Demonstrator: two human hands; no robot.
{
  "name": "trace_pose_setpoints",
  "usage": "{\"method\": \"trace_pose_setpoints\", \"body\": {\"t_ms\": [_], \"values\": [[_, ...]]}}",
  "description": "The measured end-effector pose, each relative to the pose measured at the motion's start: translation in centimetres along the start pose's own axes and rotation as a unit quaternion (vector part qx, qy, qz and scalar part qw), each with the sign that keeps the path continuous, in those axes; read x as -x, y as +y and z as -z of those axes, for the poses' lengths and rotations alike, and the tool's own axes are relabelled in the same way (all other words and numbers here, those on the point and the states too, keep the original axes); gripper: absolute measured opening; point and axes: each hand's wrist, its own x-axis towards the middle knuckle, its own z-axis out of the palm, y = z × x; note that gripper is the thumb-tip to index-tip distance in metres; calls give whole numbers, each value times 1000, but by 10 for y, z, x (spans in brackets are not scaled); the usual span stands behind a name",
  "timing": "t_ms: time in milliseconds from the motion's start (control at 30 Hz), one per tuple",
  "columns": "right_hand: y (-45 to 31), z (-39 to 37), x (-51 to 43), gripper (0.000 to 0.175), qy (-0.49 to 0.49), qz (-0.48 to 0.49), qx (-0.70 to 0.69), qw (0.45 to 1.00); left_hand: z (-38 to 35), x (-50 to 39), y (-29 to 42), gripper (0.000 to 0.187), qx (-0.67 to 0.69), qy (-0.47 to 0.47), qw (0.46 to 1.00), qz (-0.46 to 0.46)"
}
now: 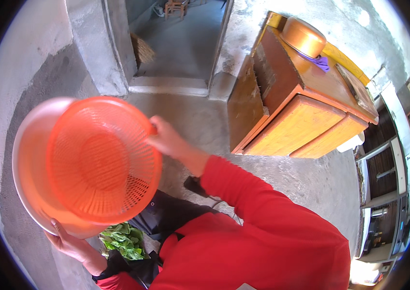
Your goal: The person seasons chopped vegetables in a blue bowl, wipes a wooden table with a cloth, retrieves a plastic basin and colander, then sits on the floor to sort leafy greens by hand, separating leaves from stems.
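Observation:
My right hand grips the rim of an orange plastic colander, which is slightly blurred. The colander is tilted so its inside shows, and it overlaps a large white basin behind it. My left hand holds the lower rim of that basin, fingers on its outer side and thumb at the edge. Below the basin, beside my dark-trousered leg, lie green leafy vegetables. Whether anything is in the basin behind the colander cannot be told.
A wooden cabinet stands at the right, with a copper-coloured pot, a purple cloth and a board on top. Ahead is a doorway with a raised sill and a straw broom. A rough wall rises on the left.

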Motion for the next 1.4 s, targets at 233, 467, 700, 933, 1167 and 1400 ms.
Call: {"method": "trace_pose_setpoints", "body": {"t_ms": [233,467,700,933,1167,1400], "values": [[-94,214,55,16,298,282,-294,863,46,-38,-33,45,14,55,997,57],[-146,392,138,13,525,268,-252,767,84,-52,-59,50,31,82,991,100],[-129,487,156,29,621,212,-244,714,116,-42,-66,50,45,86,982,159],[-122,342,85,16,323,249,-164,898,154,4,-87,38,38,73,977,199],[-62,2,-6,25,-184,22,-137,973,166,33,-84,42,142,186,952,195],[6,-256,-38,56,-455,-122,-17,882,211,35,-95,42,223,269,926,142]]}}
